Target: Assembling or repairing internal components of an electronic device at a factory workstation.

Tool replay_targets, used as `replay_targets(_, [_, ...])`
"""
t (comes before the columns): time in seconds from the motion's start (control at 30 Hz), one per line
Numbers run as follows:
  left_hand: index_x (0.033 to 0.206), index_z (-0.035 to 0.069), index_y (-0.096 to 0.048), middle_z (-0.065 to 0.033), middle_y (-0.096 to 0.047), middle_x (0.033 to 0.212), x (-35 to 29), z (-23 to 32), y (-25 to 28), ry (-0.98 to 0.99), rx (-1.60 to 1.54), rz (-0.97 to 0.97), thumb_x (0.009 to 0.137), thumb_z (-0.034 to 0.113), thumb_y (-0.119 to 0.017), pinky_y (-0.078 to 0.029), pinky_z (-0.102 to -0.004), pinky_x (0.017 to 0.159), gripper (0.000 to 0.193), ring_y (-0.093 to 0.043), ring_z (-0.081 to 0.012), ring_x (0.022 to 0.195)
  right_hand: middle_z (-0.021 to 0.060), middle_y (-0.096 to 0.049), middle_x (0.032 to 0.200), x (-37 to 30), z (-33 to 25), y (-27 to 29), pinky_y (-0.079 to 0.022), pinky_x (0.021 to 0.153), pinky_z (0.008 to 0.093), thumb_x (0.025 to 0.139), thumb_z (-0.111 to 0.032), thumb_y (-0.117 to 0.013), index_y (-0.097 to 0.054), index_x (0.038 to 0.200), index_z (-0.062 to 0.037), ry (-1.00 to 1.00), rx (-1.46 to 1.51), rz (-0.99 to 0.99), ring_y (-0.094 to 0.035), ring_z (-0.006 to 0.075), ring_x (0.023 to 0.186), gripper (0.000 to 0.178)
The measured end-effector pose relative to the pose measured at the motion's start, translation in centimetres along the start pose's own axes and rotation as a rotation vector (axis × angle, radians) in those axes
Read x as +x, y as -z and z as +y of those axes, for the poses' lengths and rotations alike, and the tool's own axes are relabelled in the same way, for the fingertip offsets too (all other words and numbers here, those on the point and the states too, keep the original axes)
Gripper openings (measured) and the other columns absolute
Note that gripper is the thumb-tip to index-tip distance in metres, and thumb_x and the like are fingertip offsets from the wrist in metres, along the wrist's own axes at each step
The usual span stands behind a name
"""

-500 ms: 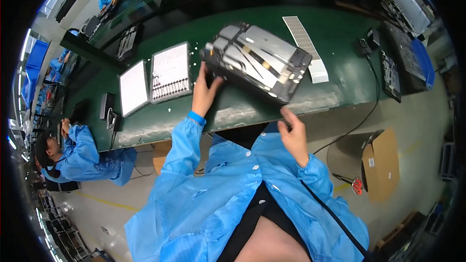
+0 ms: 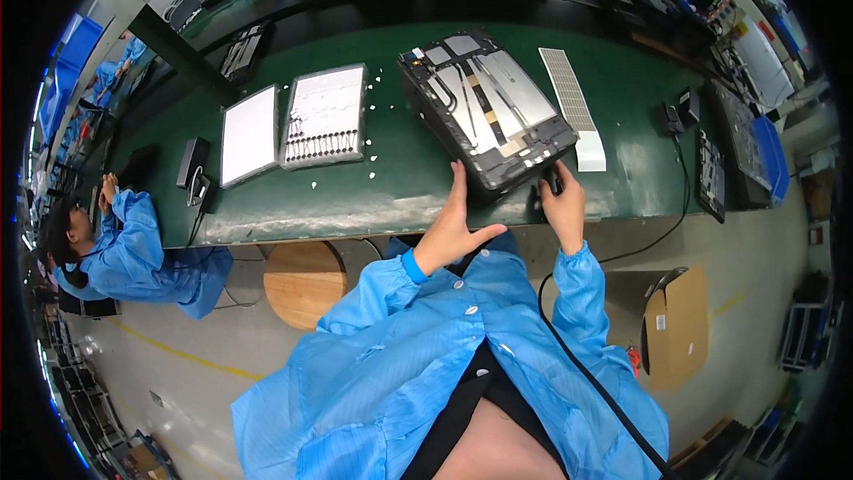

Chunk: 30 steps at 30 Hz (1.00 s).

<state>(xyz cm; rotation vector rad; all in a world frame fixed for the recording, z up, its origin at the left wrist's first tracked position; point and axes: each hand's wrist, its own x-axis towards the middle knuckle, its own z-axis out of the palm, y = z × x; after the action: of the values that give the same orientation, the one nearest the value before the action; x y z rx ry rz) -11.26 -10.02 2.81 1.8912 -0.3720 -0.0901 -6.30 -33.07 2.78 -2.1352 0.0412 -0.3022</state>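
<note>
A thick stack of opened tablet-like devices [image 2: 493,111] sits tilted on the bench, with silver battery panels, boards and flat cables showing on its uppermost unit. My left hand [image 2: 449,236] is at the stack's near left corner, fingers stretched up along the side and thumb spread outward; it is open. At the near right corner, my right hand [image 2: 564,204] is closed, thumb and fingers around a dark part at the stack's edge. Its fingertips are partly hidden there. Right of the stack lies a white label sheet [image 2: 569,93] with a printed grid.
Left of the stack are a tray of small black parts [image 2: 325,116] and a white tray [image 2: 250,135], with white bits scattered nearby. Another unit [image 2: 711,176] and a cable lie at the right. A co-worker [image 2: 133,253] sits left; a stool [image 2: 305,284] and cardboard box [image 2: 680,329] stand below.
The stack has turned so its near end points more toward me. My left hand has moved from its left side to the near corner; my right hand has closed at the right corner.
</note>
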Motion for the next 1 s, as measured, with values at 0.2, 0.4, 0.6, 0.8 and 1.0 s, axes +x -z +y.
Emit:
replay_targets(0.2, [0.153, -0.002, -0.015, -0.0159, -0.030, 0.153, -0.9, -3.4, 5.0, 0.201, -0.301, 0.143, 0.067, 0.038, -0.093, -0.033, -0.0367, 0.113, 0.123, -0.033, -0.0261, 0.139, 0.0267, -0.068, 0.115, -3.8, -3.3, -1.9, -0.053, 0.087, 0.0360, 0.088, -0.013, -0.068, -0.062, 0.122, 0.0090, -0.026, 0.110, -0.106, -0.069, 0.0333, 0.107, 0.041])
replay_targets(0.4, [0.159, 0.004, 0.000, -0.0165, -0.004, 0.166, 0.4, 0.2, 10.1, -0.257, -0.410, 0.351, 0.084, 0.079, -0.051, -0.007, -0.0405, 0.123, 0.117, -0.006, -0.0302, 0.153, 0.0227, -0.069, 0.117, -2.7, -6.6, 0.0, -0.052, 0.075, 0.0312, 0.088, -0.028, -0.075, -0.030, 0.155, -0.0119, -0.012, 0.266, -0.413, -0.068, 0.0346, 0.111, 0.083])
replay_targets(0.6, [0.159, 0.006, -0.006, -0.0143, -0.008, 0.166, 0.5, 2.8, 7.0, -0.200, -0.033, 0.423, 0.104, 0.051, -0.034, -0.006, -0.0389, 0.123, 0.077, -0.009, -0.0279, 0.153, 0.0268, -0.064, 0.122, -3.0, -7.7, 0.3, -0.052, 0.092, 0.0480, 0.084, -0.037, -0.075, -0.018, 0.159, -0.0170, 0.172, 0.010, -0.426, -0.064, 0.0476, 0.106, 0.096])
replay_targets(0.8, [0.159, 0.007, -0.009, -0.0120, -0.012, 0.166, 1.1, -0.3, 7.0, -0.319, -0.205, 0.483, 0.105, 0.049, -0.031, -0.008, -0.0390, 0.123, 0.072, -0.012, -0.0265, 0.152, 0.0271, -0.060, 0.130, -1.1, -6.4, 1.1, -0.050, 0.096, 0.0461, 0.086, -0.030, -0.073, -0.019, 0.158, -0.0131, 0.206, 0.126, -0.553, -0.063, 0.0461, 0.111, 0.092])
replay_targets(1.0, [0.147, 0.000, -0.039, -0.0192, -0.035, 0.155, -1.9, -1.2, 5.6, -0.325, -0.077, 0.856, 0.105, 0.044, -0.032, -0.031, -0.0448, 0.115, 0.061, -0.035, -0.0305, 0.143, 0.0170, -0.073, 0.110, -1.4, -2.2, 3.2, -0.052, 0.085, 0.0306, 0.097, -0.019, -0.061, -0.041, 0.149, -0.0062, -0.035, 0.377, -0.424, -0.069, 0.0164, 0.094, 0.057])
